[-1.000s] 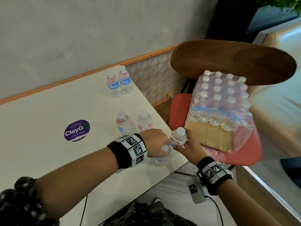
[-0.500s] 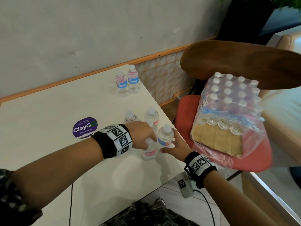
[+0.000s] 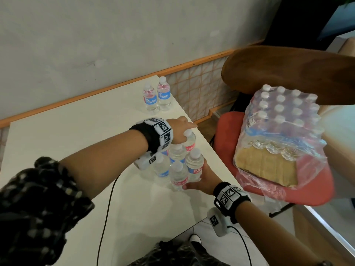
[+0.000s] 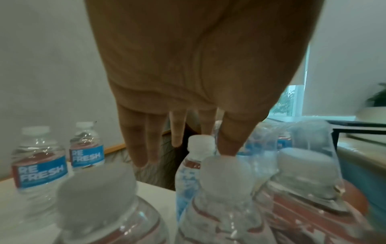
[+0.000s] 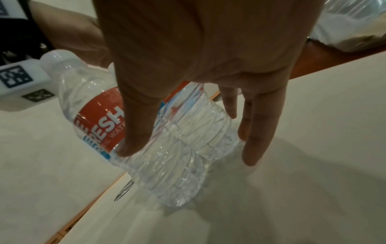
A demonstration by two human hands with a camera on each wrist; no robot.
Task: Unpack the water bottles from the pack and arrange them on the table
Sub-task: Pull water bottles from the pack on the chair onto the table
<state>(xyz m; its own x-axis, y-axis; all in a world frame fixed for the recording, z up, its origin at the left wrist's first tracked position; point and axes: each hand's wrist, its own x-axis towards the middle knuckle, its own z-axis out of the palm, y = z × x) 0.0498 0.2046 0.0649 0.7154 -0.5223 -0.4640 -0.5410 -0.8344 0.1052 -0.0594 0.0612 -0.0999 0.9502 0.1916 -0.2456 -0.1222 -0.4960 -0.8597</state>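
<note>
Several small "Refresh" water bottles (image 3: 176,156) stand bunched together near the right edge of the white table (image 3: 76,141). My left hand (image 3: 180,129) hovers over the far side of the bunch, fingers straight (image 4: 146,148), its thumb touching a cap. My right hand (image 3: 201,177) holds the near-right bottle (image 3: 194,166) standing on the table. Its thumb lies on the bottle's label (image 5: 167,140), with the fingers along the other side. Two more bottles (image 3: 156,96) stand at the far edge. The shrink-wrapped pack (image 3: 278,127), torn at the front, sits on a red chair seat (image 3: 226,131).
A brown wooden chair back (image 3: 288,70) rises behind the pack. A wall with an orange trim strip runs along the table's far side. A black cable (image 3: 109,198) crosses the near part of the table. Loose wrap hangs from the pack's front.
My right hand carried its bottle from the table edge into the bunch and set it down. My left hand let go of its bottle and moved over the caps.
</note>
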